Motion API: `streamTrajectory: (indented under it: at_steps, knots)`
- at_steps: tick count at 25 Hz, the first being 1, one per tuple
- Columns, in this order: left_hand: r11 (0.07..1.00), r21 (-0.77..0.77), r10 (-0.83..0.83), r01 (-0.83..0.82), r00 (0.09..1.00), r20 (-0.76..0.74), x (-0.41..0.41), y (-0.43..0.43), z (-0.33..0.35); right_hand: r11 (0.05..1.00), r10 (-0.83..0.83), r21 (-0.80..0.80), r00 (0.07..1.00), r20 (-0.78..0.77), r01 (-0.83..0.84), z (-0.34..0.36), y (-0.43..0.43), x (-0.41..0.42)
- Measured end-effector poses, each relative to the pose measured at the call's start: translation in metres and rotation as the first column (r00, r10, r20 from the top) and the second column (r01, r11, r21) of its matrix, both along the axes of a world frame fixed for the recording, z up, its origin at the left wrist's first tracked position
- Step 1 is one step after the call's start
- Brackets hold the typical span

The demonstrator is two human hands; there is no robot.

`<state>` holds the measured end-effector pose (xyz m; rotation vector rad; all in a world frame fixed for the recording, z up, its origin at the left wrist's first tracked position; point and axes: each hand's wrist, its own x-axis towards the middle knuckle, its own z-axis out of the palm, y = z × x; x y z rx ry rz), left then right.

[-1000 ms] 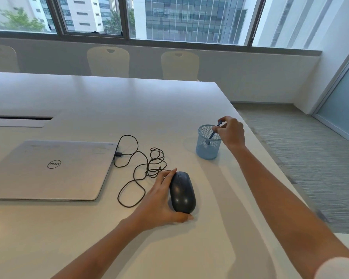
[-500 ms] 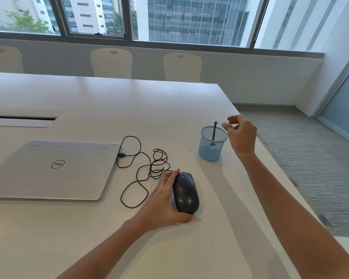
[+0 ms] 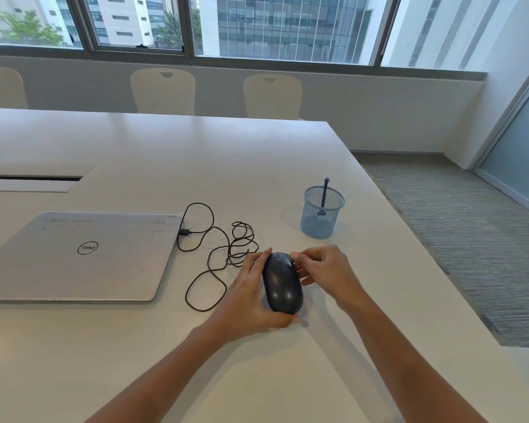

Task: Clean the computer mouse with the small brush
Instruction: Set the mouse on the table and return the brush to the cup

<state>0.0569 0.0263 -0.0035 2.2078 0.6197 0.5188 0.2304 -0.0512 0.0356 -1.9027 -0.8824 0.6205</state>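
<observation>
Blue cup point(image 3: 322, 219) holds the brush point(image 3: 324, 195) again, brushing likely over; my right hand point(image 3: 327, 270) curls at mouse point(image 3: 283, 285), grip unclear; left hand point(image 3: 248, 297) clamps it.

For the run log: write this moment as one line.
left hand: holds mouse | right hand: curled at mouse's right side | brush: stands in mesh cup, untouched
</observation>
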Motion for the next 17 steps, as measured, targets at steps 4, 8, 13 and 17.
streamTrajectory:
  at_steps: [4,8,13,17]
  knots:
    - [1.0,0.009,-0.01,0.011,0.999,-0.042,-0.001,0.004,0.001,1.0,-0.002,0.013,0.993,-0.115,0.003,-0.006,-0.006,-0.009]
    - [0.999,0.029,-0.041,0.046,0.99,-0.136,-0.005,0.008,0.005,1.0,-0.017,-0.007,0.99,-0.139,0.016,-0.009,-0.005,-0.013]
    - [0.997,0.056,-0.039,0.052,0.976,-0.214,-0.005,0.016,0.007,0.999,-0.025,-0.043,0.995,-0.096,0.021,-0.012,0.002,-0.017]
    - [0.996,0.061,-0.042,0.057,0.972,-0.231,-0.006,0.021,0.006,0.997,-0.058,-0.048,0.994,-0.089,0.054,-0.015,0.005,-0.017]
